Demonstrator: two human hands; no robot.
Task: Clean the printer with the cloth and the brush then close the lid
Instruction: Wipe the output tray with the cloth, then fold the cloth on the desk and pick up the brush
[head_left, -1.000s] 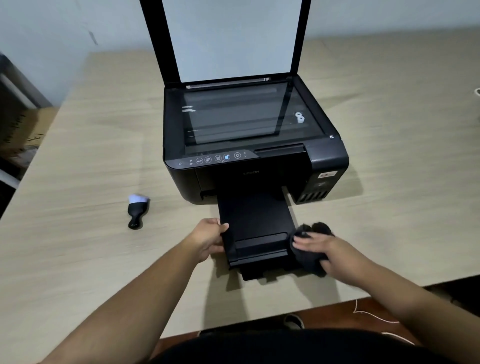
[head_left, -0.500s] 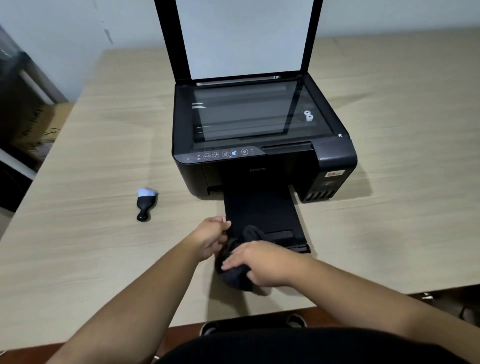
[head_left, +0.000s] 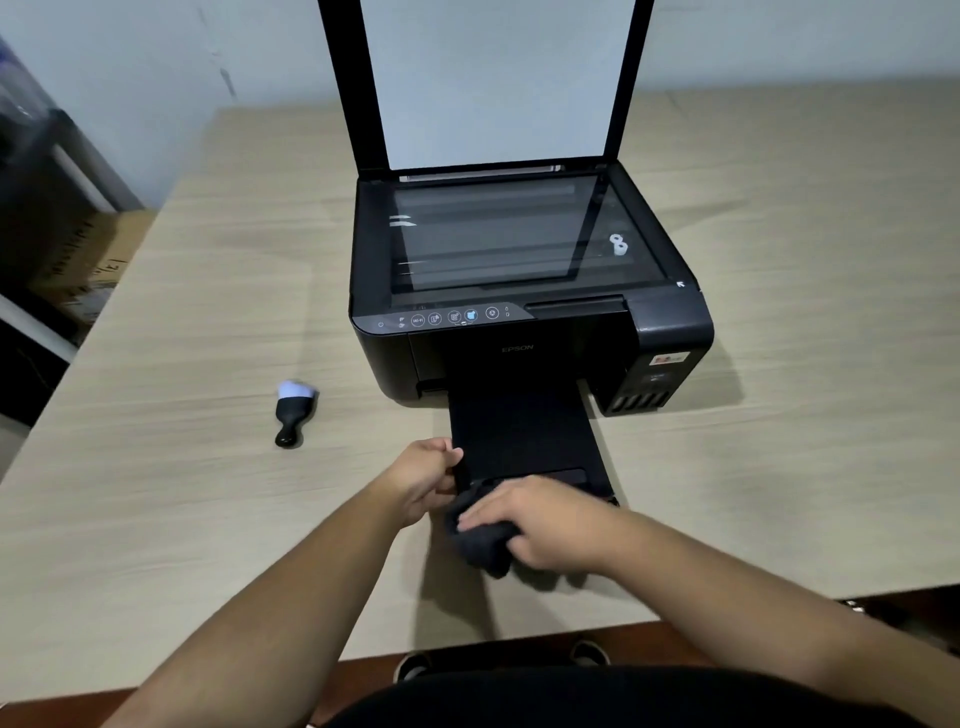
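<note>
A black printer (head_left: 670, 332) stands on the wooden table with its lid (head_left: 493, 83) raised upright and the scanner glass (head_left: 498, 234) exposed. Its output tray (head_left: 519, 431) sticks out toward me. My left hand (head_left: 423, 480) grips the tray's left edge near the front. My right hand (head_left: 540, 519) lies over a dark cloth (head_left: 480, 543) and presses it on the tray's front left corner; the thumb's grip is hidden. A small black brush (head_left: 293, 413) with pale bristles lies on the table, left of the printer.
The light wooden table (head_left: 779, 493) stretches left and right of the printer, its front edge just below my arms. Dark shelving with cardboard boxes (head_left: 62, 249) stands off the table's left side. A small white object (head_left: 618, 244) shows at the glass's right edge.
My right hand has swept the cloth from the tray's front right corner across to its front left corner. My left hand has kept its hold on the tray's left edge.
</note>
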